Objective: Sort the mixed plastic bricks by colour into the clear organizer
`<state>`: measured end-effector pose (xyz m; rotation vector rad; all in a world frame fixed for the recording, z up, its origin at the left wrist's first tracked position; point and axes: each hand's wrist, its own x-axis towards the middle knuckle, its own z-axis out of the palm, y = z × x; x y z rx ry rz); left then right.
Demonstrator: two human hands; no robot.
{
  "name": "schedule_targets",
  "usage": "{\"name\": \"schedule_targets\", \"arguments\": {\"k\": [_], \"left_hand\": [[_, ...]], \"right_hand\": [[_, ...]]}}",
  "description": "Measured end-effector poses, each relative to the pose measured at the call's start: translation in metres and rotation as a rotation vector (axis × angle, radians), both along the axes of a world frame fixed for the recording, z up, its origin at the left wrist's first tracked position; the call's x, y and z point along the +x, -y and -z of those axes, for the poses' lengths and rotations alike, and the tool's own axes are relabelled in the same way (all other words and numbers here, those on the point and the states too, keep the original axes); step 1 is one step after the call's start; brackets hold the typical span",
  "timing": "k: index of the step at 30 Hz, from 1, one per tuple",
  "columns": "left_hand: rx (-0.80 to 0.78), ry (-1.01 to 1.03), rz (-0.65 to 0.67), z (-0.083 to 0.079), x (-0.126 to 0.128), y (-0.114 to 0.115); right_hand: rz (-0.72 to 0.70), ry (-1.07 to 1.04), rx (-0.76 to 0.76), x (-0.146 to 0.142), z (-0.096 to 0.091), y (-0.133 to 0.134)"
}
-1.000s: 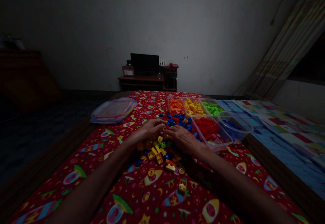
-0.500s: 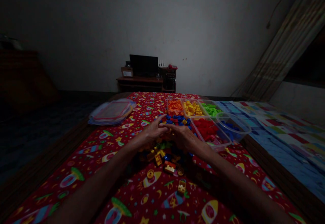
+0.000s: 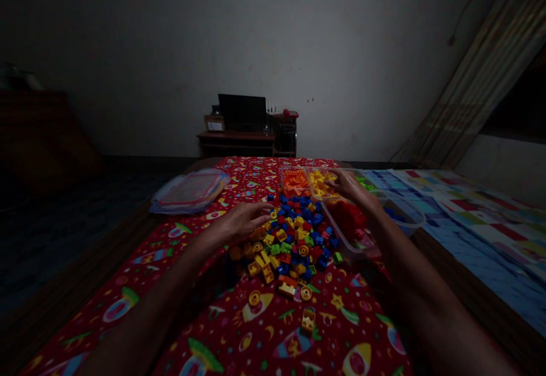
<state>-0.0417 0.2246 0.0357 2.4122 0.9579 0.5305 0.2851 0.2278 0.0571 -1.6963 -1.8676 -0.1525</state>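
Head view, dim room. I am resting the left hand (image 3: 241, 221) palm down at the left edge of the pile of mixed bricks (image 3: 294, 239), its grip lying loose and spread, fingertips touching the nearest bricks and closed on none of them. I am stretching the right hand (image 3: 350, 185) forward across the red tub (image 3: 341, 246) so that it is hanging over the yellow tub (image 3: 314, 195); its fingers are curling downward, and I cannot tell whether that grip has hold of a brick, since the light is poor and the palm is facing away. The pile is lying in the middle of the surface on a red printed cloth (image 3: 239, 336), just left of the red tub and just in front of the orange tub (image 3: 285, 178), so both hands are meeting it without crossing. The tubs are standing side by side at the far right of the pile, each showing one colour, with the green tub (image 3: 367, 185) and a round blue tub (image 3: 410, 220) beyond the right forearm. A stack of lids (image 3: 187, 191) is sitting well apart to the left, and one stray yellow brick (image 3: 307, 320) is lying near the pile's front edge.
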Motion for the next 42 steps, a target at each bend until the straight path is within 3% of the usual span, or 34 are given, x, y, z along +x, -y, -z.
{"name": "schedule_targets", "arguments": {"k": [4, 7, 10, 14, 17, 20, 25, 29, 35, 39, 42], "left_hand": [[-0.123, -0.180, 0.028, 0.004, -0.025, -0.012], [-0.153, -0.279, -0.018, 0.005, -0.037, -0.016], [-0.145, -0.363, -0.043, 0.003, -0.034, -0.010], [-0.118, -0.467, -0.035, 0.006, -0.018, 0.003], [0.004, -0.479, -0.026, 0.014, -0.007, 0.007], [0.100, -0.427, -0.026, 0.023, -0.003, 0.006], [0.125, -0.327, -0.025, 0.026, -0.005, 0.000], [0.000, -0.183, -0.039, 0.021, -0.004, -0.006], [-0.185, 0.066, 0.063, 0.021, 0.007, -0.005], [-0.169, 0.014, 0.015, 0.009, 0.002, -0.002], [-0.101, -0.139, -0.009, -0.007, -0.014, -0.002]], "right_hand": [[-0.021, 0.024, 0.069, -0.020, -0.004, 0.011], [-0.218, 0.028, 0.008, -0.061, -0.002, 0.037], [-0.475, 0.135, -0.115, -0.101, 0.012, 0.063], [-0.531, 0.321, -0.041, -0.123, 0.042, 0.078], [-0.529, 0.377, -0.031, -0.120, 0.056, 0.076], [-0.528, 0.332, 0.038, -0.109, 0.058, 0.070], [-0.533, 0.239, 0.133, -0.098, 0.061, 0.066], [-0.563, 0.162, 0.134, -0.104, 0.056, 0.067], [-0.650, 0.157, 0.017, -0.117, 0.043, 0.065], [-0.561, 0.165, 0.026, -0.102, 0.040, 0.058], [-0.357, 0.198, -0.016, -0.076, 0.023, 0.046]]}}
